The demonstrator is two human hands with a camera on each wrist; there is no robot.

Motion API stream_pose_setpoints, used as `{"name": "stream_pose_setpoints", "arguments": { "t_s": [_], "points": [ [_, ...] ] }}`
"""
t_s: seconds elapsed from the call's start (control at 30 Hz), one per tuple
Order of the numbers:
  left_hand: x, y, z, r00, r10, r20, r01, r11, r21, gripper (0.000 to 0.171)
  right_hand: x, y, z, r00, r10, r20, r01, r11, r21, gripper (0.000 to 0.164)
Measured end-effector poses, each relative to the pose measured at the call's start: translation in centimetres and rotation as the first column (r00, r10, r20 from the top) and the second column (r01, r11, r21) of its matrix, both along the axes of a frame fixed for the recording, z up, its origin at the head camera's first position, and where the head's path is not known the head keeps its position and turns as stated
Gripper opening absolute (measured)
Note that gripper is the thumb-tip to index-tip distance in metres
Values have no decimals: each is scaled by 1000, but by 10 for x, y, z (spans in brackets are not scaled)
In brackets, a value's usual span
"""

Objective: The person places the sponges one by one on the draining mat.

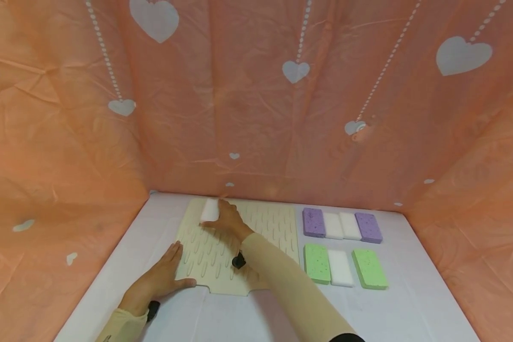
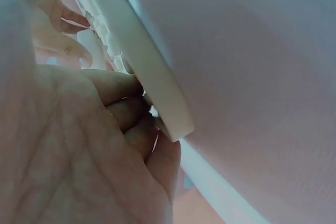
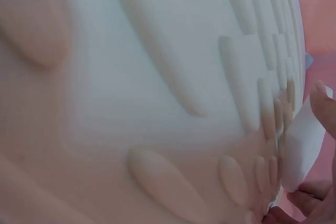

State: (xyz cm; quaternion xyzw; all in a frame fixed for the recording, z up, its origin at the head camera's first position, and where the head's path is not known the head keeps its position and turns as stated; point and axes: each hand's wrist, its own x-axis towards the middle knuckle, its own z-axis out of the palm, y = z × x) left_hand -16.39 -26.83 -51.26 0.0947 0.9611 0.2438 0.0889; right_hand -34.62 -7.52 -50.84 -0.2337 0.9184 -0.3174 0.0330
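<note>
A cream mat [image 1: 239, 285] with rows of raised oval ridges lies on the white table. Near its far left corner my right hand [image 1: 228, 219] grips a white sponge block [image 1: 210, 210], thumb on the near end and fingers at the far end. In the right wrist view the same white sponge [image 3: 304, 145] sits low over the ridges between thumb and fingers. Along the mat's left edge rests my left hand [image 1: 160, 278], its fingers extended and its thumb at the near left corner. The left wrist view shows those fingertips [image 2: 165, 161] touching the mat's edge [image 2: 152, 72].
Right of the mat, a back row holds a purple sponge [image 1: 314, 222], two white ones [image 1: 333, 225] and another purple sponge [image 1: 369, 227]. In front lie a green sponge [image 1: 317, 263], a white one [image 1: 341, 268] and a second green sponge [image 1: 370, 269]. Orange sheeting [image 1: 256, 142] encloses the table.
</note>
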Motion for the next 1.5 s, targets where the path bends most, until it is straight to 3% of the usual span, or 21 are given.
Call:
{"name": "stream_pose_setpoints", "arguments": {
  "t_s": [0.17, 0.4, 0.6, 0.83, 1.0, 1.13, 1.33, 1.5],
  "points": [
    [-2, 2, -3, 1000, -7, -4, 7, 1000, 2, 126, 3, 3, 1, 999, -14, -30, 16, 997, 82, 92],
    [-6, 4, -7, 1000, -1, -1, 1, 1000, -5, 128, 4, 8, 6, 999, -13, -36, 16, 996, 91, 103],
    [-6, 2, -9, 1000, 0, 0, 0, 1000, 9, 130, 0, 13, -1, 999, 32, 4, -32, 999, 33, 107],
    [-4, 0, -5, 1000, -4, -12, 4, 1000, 22, 128, 3, 31, 2, 996, 42, 77, -33, 993, -113, 103],
    [-3, 0, -3, 1000, 8, 17, -8, 1000, 5, 128, 8, 48, 4, 997, 53, 48, -48, 993, -103, 102],
    [-2, -1, -4, 1000, 12, 20, -12, 1000, 14, 129, 12, 64, 9, 995, 50, 84, -40, 992, -119, 102],
    [1, 0, -4, 1000, 4, 3, -4, 1000, 31, 128, 26, 93, 17, 992, 37, 124, -18, 988, -151, 104],
    [0, -1, -9, 1000, 1, -17, 0, 999, 46, 129, 35, 116, 22, 994, 42, 104, -26, 988, -149, 103]
  ]
}}
